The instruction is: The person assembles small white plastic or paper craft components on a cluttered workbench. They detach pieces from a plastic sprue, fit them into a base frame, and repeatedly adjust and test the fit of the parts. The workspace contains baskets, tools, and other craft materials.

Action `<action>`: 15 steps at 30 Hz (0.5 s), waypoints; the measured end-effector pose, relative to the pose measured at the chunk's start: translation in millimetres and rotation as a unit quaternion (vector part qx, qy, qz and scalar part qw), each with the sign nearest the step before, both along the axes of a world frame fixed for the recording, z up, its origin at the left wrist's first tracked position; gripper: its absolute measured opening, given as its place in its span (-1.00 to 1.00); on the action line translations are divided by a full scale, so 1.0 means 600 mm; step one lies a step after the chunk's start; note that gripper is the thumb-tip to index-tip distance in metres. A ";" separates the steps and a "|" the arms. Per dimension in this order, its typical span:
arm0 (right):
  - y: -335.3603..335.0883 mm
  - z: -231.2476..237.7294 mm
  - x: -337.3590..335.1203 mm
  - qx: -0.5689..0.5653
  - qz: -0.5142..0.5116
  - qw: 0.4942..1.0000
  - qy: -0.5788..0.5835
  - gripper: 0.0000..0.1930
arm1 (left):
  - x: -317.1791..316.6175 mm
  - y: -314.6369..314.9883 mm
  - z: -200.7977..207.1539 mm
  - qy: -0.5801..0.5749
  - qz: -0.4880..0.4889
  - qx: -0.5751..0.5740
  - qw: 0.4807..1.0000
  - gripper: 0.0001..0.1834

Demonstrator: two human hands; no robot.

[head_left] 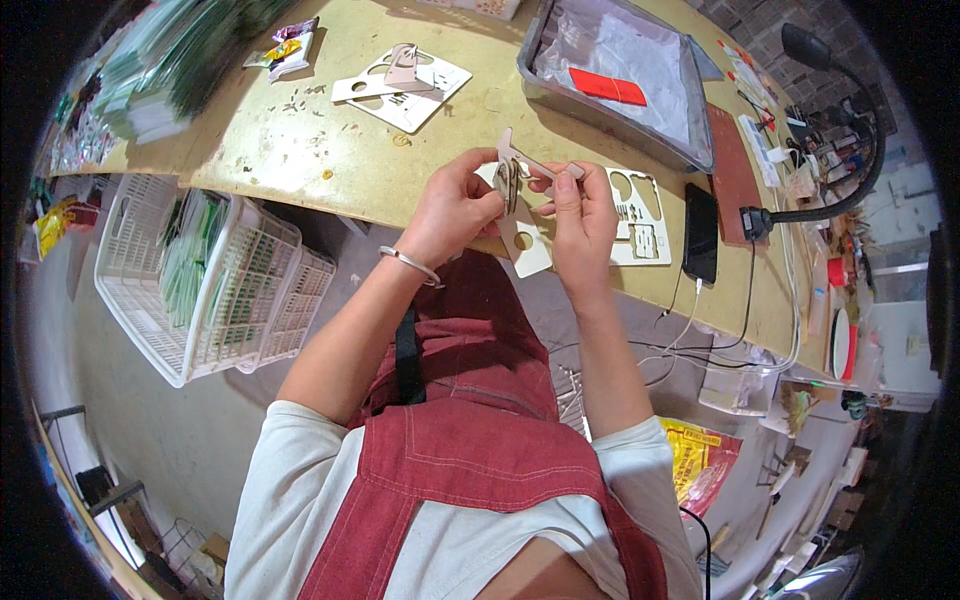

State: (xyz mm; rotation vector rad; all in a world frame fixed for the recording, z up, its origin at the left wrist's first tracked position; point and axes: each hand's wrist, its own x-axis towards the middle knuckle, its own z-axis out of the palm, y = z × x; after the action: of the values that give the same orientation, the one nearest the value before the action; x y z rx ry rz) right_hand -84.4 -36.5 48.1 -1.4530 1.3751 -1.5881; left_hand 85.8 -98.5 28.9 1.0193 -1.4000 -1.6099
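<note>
Yellowish surface (380, 190) curves across the view, and at its far left we see a pile of clear-sleeved packs (170, 60), heaped up perhaps to free the middle. Below it, on the floor, a white lattice basket (225, 265) holds green-tinted sleeves, probably so they stay upright and together. Next along lie small snack packets (288, 48), then a stack of cut-out panels (410, 105), set apart but seemingly within reach.

At the centre, over the near edge, our left hand (465, 195) is narrowed around a small layered assembly (508, 185), thumb against fingers, apparently to steady it. Our right hand (580, 210) pinches the end of a flat angled piece (535, 155) that meets the assembly; a fingertip grip likely suits such thin parts. Exactly how the 2 join is hidden by fingers.

Beneath, 1 holed panel (525, 245) juts past the edge, and another perforated panel (650, 235) lies just right of our right hand. Behind, a grey tray (620, 130) contains a red strip (608, 87). Farther right, a phone (702, 230) lies cabled, presumably charging, beside a gooseneck lamp (805, 45).
</note>
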 end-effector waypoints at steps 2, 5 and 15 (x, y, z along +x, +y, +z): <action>0.000 -0.005 0.001 -0.001 0.001 1.000 -0.012 -0.74 | 0.002 -0.003 -0.005 -0.009 -0.016 -0.009 1.000 -0.41; 0.000 -0.016 0.002 -0.009 0.002 1.000 -0.020 -0.73 | 0.006 -0.001 -0.006 -0.015 -0.025 -0.024 0.999 -0.39; 0.046 -0.008 0.006 -0.086 -0.120 0.978 0.147 -0.85 | 0.006 -0.001 -0.002 -0.018 -0.024 -0.023 0.999 -0.36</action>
State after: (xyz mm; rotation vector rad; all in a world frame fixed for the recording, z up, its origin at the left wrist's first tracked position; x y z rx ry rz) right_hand -81.1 -8.6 43.0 -1.7336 1.6674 -1.7288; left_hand 89.4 -98.8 28.0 0.9990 -1.4886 -1.5949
